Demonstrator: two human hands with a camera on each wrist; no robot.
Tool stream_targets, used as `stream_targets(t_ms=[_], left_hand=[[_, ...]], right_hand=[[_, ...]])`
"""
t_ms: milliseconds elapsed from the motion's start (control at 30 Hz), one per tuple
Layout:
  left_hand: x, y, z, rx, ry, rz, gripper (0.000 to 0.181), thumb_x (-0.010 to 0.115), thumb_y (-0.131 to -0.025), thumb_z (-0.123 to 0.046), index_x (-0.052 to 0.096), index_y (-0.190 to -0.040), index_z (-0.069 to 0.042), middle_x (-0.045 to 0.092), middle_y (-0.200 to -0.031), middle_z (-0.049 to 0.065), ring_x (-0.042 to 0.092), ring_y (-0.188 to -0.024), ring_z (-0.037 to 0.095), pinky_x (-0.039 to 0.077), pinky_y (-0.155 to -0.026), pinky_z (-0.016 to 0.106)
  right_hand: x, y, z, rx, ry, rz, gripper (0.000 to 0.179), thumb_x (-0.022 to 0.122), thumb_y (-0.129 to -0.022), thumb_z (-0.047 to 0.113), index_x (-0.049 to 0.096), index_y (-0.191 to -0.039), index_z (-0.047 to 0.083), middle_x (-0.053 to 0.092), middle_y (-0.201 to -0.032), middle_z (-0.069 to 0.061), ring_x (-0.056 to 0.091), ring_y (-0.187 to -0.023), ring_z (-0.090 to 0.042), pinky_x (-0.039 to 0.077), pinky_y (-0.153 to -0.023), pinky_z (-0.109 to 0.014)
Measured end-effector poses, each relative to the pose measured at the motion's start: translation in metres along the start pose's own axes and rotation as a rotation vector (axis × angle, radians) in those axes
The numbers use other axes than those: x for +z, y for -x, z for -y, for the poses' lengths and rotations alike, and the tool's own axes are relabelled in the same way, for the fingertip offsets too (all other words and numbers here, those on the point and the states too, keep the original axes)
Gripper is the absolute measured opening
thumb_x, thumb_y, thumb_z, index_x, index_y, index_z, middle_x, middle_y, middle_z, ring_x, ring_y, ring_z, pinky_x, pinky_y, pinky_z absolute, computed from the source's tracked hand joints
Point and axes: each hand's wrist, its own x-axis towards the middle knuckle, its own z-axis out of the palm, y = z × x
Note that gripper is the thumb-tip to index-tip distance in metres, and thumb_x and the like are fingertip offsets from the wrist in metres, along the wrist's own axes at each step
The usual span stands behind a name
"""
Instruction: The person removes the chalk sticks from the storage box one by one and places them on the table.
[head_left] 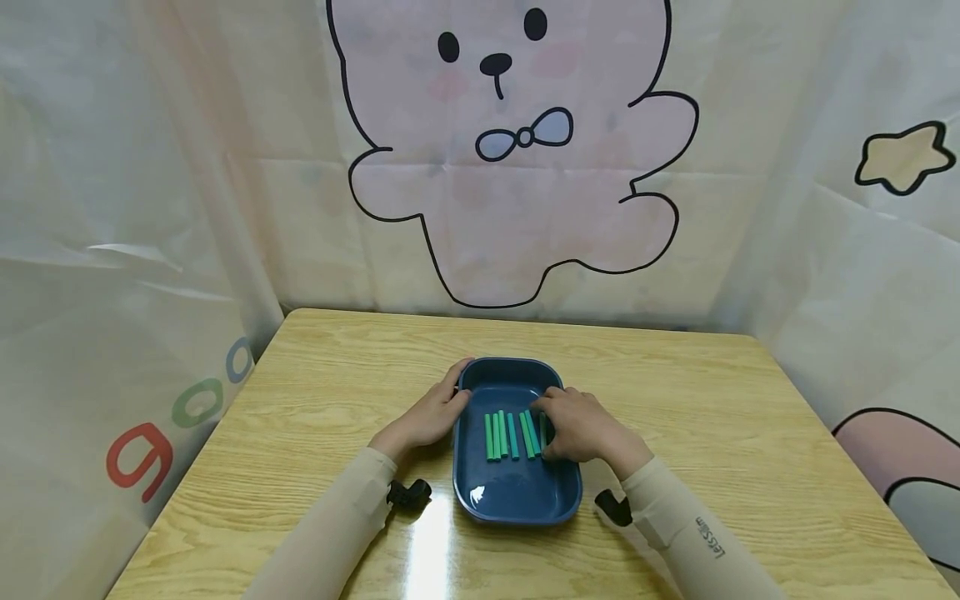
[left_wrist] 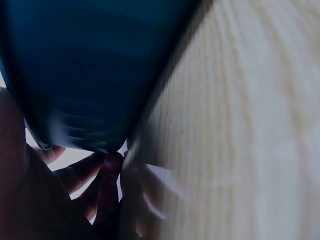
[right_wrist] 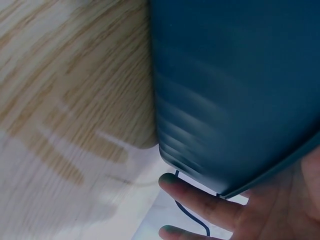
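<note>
A deep blue rectangular tray [head_left: 517, 504] sits on the table. Inside it, several short green and teal sticks [head_left: 496, 437] lie side by side in a row. My left hand [head_left: 431, 417] grips the tray's left side, thumb at the rim and fingers along the outer wall. In the left wrist view, fingertips [left_wrist: 112, 162] show at the wall's far lower corner. My right hand [head_left: 581, 427] reaches over the right rim, thumb and index finger at the two ends of the rightmost stick [head_left: 542, 423], partly shaded. Its other fingers [right_wrist: 200, 200] extend outside the tray in the right wrist view.
The wooden table [head_left: 360, 358] extends around the tray. Behind it hangs a pale curtain [head_left: 300, 233] with a cartoon bear, and more printed sheeting stands at both sides. Black wrist straps [head_left: 408, 494] are on both sleeves.
</note>
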Motion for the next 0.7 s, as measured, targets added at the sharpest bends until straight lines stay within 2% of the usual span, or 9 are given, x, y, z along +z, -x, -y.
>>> stream_targets(t_ms=[133,333,700], left_hand=[[0.0,-0.001,0.001,0.0,-0.005,0.003,0.057,0.036,-0.113,-0.021,0.017,-0.166,-0.026,0.035,-0.167,0.008,0.039,-0.151,0.03,0.032,-0.123,0.055],[0.001,-0.001,0.002,0.011,0.035,0.013,0.056,0.035,-0.114,-0.02,0.016,-0.166,-0.025,0.033,-0.168,0.009,0.04,-0.15,0.032,0.033,-0.122,0.056],[0.002,-0.001,0.001,-0.001,0.029,0.003,0.056,0.035,-0.114,-0.024,0.015,-0.166,-0.03,0.034,-0.167,0.008,0.038,-0.151,0.028,0.031,-0.124,0.055]], right_hand=[[-0.001,-0.001,0.0,-0.007,0.008,-0.011,0.069,0.091,-0.078,0.03,0.066,-0.137,0.007,0.062,-0.133,-0.015,0.059,-0.12,-0.039,0.049,-0.099,-0.061],[-0.004,-0.001,-0.002,-0.021,0.019,-0.03,0.068,0.091,-0.078,0.03,0.066,-0.137,0.006,0.063,-0.131,-0.015,0.061,-0.115,-0.039,0.051,-0.095,-0.059],[-0.018,0.003,-0.006,-0.03,-0.014,-0.059,0.07,0.089,-0.08,0.03,0.064,-0.139,0.004,0.061,-0.139,-0.018,0.057,-0.125,-0.042,0.049,-0.1,-0.061]])
